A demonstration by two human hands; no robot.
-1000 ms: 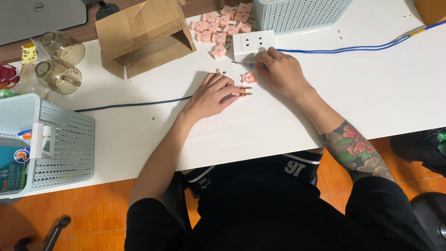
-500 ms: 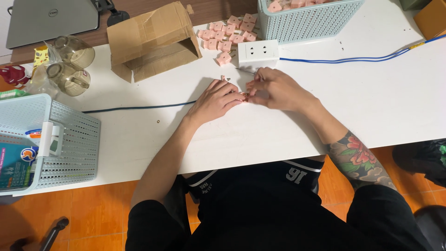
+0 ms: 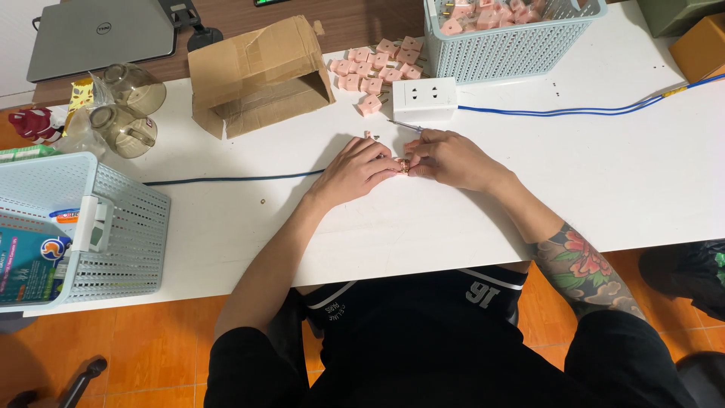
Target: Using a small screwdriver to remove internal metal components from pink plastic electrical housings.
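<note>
Both hands meet on the white table point(image 3: 468, 227) — left hand point(image 3: 355, 170) and right hand point(image 3: 451, 159) pinching one small pink plug piece point(image 3: 404, 165) between their fingertips. Just beyond lie a white power strip point(image 3: 425, 100), loose pink plugs point(image 3: 377, 64) and a pale blue basket point(image 3: 510, 41) — a torn cardboard box point(image 3: 257, 75) sits further left.

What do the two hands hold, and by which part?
A small pink plug piece, pinched at its sides between the fingers of left hand and right hand.
</note>
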